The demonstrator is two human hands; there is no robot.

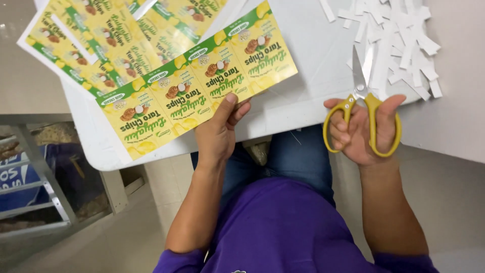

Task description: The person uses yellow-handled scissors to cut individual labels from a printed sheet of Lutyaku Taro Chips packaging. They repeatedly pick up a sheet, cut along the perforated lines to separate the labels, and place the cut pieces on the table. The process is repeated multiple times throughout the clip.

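Fingers (236,107) of the left hand (218,132) pinch the near edge of a strip of yellow-and-green printed labels (202,83), thumb on top, at the front edge of the white table (303,96). That strip of four labels lies flat and slants from the table's near left corner up toward its middle, partly overhanging the edge. Seen from the head camera, the right hand (361,129) hovers just off the same front edge, its fingers curled through the loops of yellow-handled scissors (361,101), blades nearly closed and pointing away over the tabletop. More uncut label sheets (116,35) lie overlapped toward the far left corner, and a heap of white paper offcuts (399,40) sits toward the far right. A purple shirt (288,227) and blue jeans (298,156) fill the foreground. Thin, glossy and light, the strip looks likely to flex or slide, so a pinch at its margin, close to any cut line, seems the surest hold.
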